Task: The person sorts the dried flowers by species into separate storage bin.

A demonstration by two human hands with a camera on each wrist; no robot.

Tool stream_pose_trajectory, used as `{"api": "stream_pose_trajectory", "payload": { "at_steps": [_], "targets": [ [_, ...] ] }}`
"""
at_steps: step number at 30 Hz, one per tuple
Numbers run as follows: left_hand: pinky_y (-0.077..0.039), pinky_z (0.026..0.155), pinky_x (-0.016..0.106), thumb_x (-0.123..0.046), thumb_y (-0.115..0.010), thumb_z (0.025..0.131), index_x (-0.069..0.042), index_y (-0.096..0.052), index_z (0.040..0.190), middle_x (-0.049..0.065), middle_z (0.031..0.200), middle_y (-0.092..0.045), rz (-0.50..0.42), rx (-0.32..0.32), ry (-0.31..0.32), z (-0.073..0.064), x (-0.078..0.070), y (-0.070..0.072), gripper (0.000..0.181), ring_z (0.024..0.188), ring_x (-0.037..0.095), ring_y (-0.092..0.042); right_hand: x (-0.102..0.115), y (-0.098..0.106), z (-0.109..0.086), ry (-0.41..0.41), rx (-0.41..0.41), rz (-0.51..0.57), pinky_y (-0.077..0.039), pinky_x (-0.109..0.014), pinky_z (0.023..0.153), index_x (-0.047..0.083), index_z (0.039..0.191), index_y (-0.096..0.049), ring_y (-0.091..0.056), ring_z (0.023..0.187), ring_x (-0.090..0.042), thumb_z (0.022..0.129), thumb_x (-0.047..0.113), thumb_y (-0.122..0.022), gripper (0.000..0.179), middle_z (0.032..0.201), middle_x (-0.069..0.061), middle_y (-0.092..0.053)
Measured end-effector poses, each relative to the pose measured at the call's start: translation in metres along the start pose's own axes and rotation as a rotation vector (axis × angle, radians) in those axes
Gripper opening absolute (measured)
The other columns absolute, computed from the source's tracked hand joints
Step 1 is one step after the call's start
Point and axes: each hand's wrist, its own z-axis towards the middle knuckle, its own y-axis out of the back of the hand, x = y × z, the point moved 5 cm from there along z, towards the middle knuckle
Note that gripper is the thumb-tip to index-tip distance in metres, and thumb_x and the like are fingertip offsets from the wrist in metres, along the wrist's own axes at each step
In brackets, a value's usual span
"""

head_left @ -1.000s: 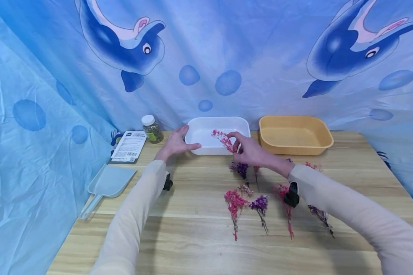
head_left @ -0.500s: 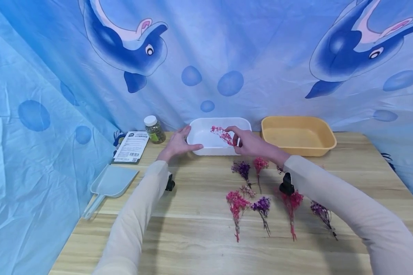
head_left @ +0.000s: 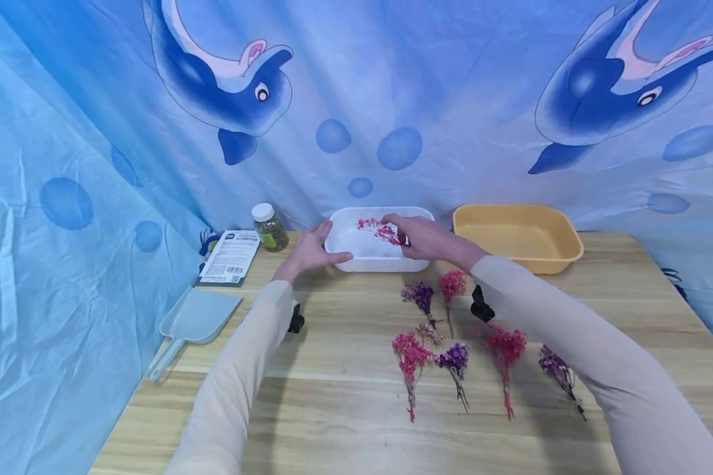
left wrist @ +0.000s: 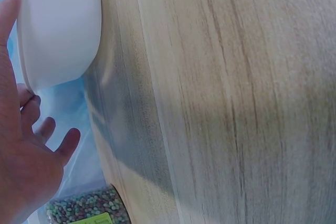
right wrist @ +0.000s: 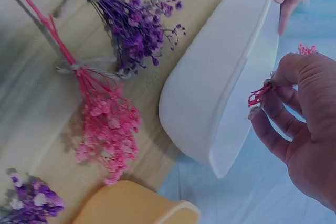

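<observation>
Pink dried-flower sprig (head_left: 387, 233): over the white rounded plastic tub (head_left: 380, 265); squeezing might shed brittle florets.
Right hand (head_left: 426, 237): pinching the sprig's stem; a slack pinch could drop it.
Left hand (head_left: 311, 253): spread at the tub's end; uneven pressure might tip it.

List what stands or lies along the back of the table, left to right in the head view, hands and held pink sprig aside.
Printed packet, white-lidded jar, white basin, yellow basin.

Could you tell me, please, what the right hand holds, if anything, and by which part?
The right hand pinches a pink flower sprig by its stems.
</observation>
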Motion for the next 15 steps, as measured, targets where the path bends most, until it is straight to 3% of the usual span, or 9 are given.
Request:
{"api": "stream_pose_trajectory", "payload": {
  "at_steps": [6,12,15],
  "targets": [
    [-0.018,0.118,0.057,-0.062,-0.075,0.078,-0.005,-0.022,0.159,0.016,0.164,-0.018,0.006,-0.01,-0.008,0.0,0.002,0.0,0.112,0.148,0.039,-0.016,0.0,-0.007,0.017,-0.013,0.087,-0.112,-0.053,-0.034,0.067,0.006,0.149,-0.039,-0.061,0.077,-0.022,0.086,-0.005,-0.066,0.069,0.088,-0.006,-0.063],
    [-0.017,0.118,0.056,-0.064,-0.075,0.078,-0.004,-0.023,0.159,0.014,0.165,-0.019,0.021,-0.008,-0.009,0.0,0.002,-0.001,0.112,0.149,0.038,-0.016,-0.003,-0.016,0.03,-0.061,0.152,-0.204,-0.056,-0.039,0.081,0.012,0.15,-0.04,-0.064,0.093,-0.026,0.09,-0.006,-0.062,0.066,0.111,-0.01,-0.067],
    [-0.017,0.118,0.055,-0.063,-0.075,0.078,-0.004,-0.023,0.158,0.014,0.164,-0.019,0.024,-0.013,-0.014,0.0,0.001,0.0,0.112,0.149,0.038,-0.016,-0.004,-0.02,0.034,-0.073,0.166,-0.217,-0.055,-0.04,0.083,0.015,0.15,-0.041,-0.064,0.096,-0.027,0.092,-0.004,-0.061,0.064,0.113,-0.01,-0.067]
  ]
}}
